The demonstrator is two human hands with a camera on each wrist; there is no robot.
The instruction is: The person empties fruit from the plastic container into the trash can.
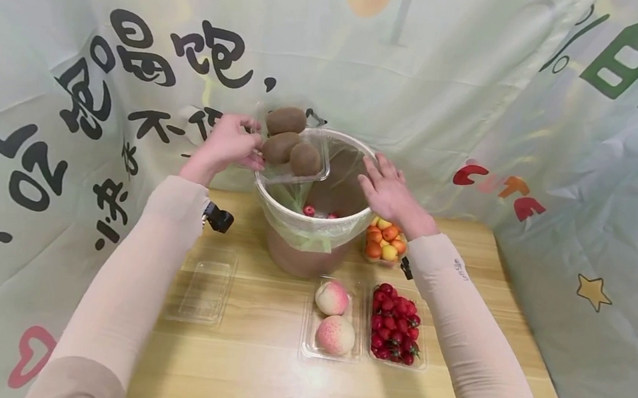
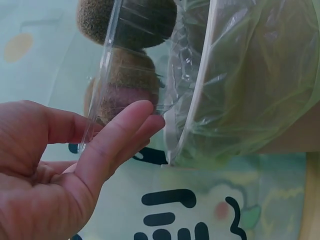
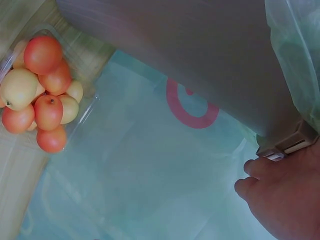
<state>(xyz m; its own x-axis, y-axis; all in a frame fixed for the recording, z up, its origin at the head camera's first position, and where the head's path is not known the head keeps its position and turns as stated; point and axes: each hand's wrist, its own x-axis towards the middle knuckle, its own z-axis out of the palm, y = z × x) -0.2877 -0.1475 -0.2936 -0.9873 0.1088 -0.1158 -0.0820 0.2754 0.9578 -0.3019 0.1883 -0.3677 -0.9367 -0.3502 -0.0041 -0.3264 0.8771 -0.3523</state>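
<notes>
My left hand (image 1: pixel 233 142) pinches the edge of a clear plastic box (image 2: pixel 106 55) of brown kiwis (image 1: pixel 281 147). The box is tilted over the left side of the rim of a brown bin (image 1: pixel 295 254). A thin green bag (image 1: pixel 313 242) lines the bin, folded over its white rim, and a few small red fruits (image 1: pixel 309 210) show inside. Across the bin, my right hand (image 1: pixel 390 195) rests on the rim with its fingers extended. In the right wrist view, its fingertips lie by a handle-like piece (image 3: pixel 290 142) at the rim.
On the wooden table, an empty clear box (image 1: pixel 204 291) lies at left. Two peaches (image 1: pixel 335 334) in a box and a box of dark red cherry-like fruits (image 1: pixel 395 323) stand in front. Orange and yellow fruits (image 1: pixel 386 240) sit right of the bin. Printed cloth (image 1: pixel 430 92) hangs behind.
</notes>
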